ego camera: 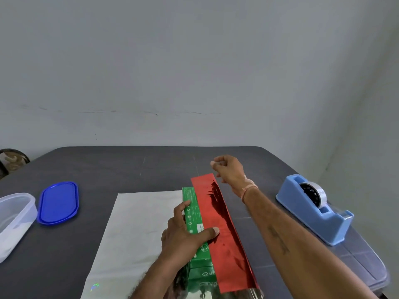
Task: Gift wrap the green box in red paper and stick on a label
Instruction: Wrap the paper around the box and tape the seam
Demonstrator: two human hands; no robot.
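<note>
The green box (192, 212) lies lengthwise on the wrapping paper, whose pale silvery underside (138, 223) spreads out to its left. A shiny red flap of the paper (218, 223) is folded up over the box's right side. My left hand (183, 236) presses flat on top of the box, index finger stretched along it and thumb holding down the red flap's edge. My right hand (228, 169) hovers above the far end of the flap, thumb and fingertips pinching what looks like a small piece of clear tape, barely visible.
A light blue tape dispenser (313, 210) with a roll of clear tape stands at the right of the dark table (129, 169). A blue lid (58, 202) and a clear plastic container (13, 216) lie at the left. A wall rises behind the table.
</note>
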